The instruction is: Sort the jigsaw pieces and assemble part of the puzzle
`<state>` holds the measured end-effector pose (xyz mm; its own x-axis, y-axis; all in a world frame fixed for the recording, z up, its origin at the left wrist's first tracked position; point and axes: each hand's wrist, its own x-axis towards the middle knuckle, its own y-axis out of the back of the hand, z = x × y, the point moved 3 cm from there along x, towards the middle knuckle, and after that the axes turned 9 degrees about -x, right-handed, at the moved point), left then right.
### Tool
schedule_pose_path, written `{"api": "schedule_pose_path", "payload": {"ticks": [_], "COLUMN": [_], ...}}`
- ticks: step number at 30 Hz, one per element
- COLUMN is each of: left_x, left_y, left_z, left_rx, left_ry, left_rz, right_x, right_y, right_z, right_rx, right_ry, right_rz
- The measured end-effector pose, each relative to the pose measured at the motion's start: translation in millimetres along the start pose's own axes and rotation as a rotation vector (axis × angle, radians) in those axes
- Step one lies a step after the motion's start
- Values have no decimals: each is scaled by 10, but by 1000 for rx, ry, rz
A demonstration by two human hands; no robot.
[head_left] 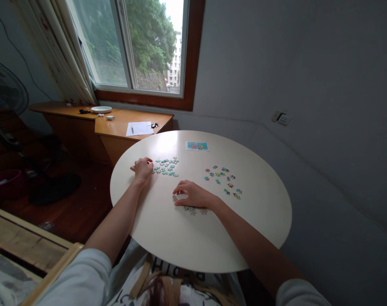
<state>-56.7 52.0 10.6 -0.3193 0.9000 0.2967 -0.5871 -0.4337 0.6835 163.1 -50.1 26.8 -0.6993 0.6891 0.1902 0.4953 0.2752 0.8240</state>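
My right hand (pixel 193 194) is over the middle of the round table, its thumb and fingers closed in a pinch on a puzzle piece (pixel 175 198) that shows a pale side. Just below that hand lie a few more puzzle pieces (pixel 193 211), partly covered by it; some are pale side up. My left hand (pixel 143 168) rests at the left edge of a group of greenish puzzle pieces (pixel 165 166). Its fingers are bent and apart, and I see nothing held in them. Several colourful puzzle pieces (pixel 223 174) lie scattered to the right of my right hand.
A small picture card (pixel 196 146) lies at the far side of the white round table (pixel 260 225). Behind it, a wooden desk (pixel 117 125) holds a paper sheet (pixel 140 128), keys (pixel 154 125) and a white plate (pixel 101 109). A standing fan (pixel 5 89) is at left.
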Motion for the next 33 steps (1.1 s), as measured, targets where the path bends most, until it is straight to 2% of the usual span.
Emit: {"api": "schedule_pose_path", "payload": {"ticks": [5, 10, 16, 20, 23, 28, 33], "left_x": [-88, -161, -207, -216, -207, -193, -327], "left_y": [21, -3, -11, -11, -41, -129, -208], "left_z": [137, 237, 284, 289, 278, 289, 424], "left_rx": [-6, -24, -47, -70, -123, -333, -534], "left_ry": [-35, -72, -99, -103, -123, -193, -390], "left_rz": [-25, -41, -66, -75, -86, -161, -413], "right_x": [19, 38, 58, 73, 90, 81, 44], "right_y": [-29, -37, -80, -94, -93, -57, 20], "right_z": [-7, -14, -57, -107, -73, 140, 341], "right_rx": [-24, -143, -314, -408, -446, -278, 3], "right_ry": [34, 62, 114, 109, 77, -70, -270], "right_rz": [21, 41, 50, 50, 98, 271, 444]}}
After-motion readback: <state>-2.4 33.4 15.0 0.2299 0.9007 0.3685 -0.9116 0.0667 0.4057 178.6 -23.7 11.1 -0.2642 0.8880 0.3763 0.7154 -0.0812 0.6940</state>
